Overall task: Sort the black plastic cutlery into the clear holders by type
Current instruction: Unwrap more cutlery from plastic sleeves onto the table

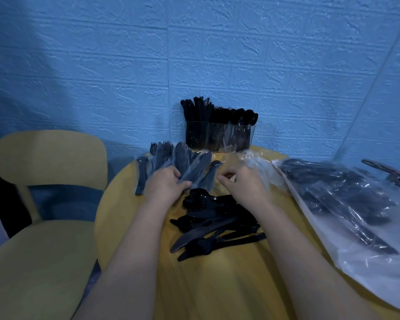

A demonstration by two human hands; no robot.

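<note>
Wrapped cutlery packets (pixel 189 167) pinched under left hand (pixel 165 183) fingers; right hand (pixel 240 183) fingers curled beside them.

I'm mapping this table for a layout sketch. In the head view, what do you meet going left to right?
Yellow chair → wrapped cutlery under the left hand → right hand → clear bag of cutlery → metal tool.

You have one clear holder (pixel 218 137) with three filled compartments, one yellow chair (pixel 49 192) left of it, one large clear bag (pixel 346 204) right of it, and two hands in front; loose cutlery is too tangled to count.
</note>
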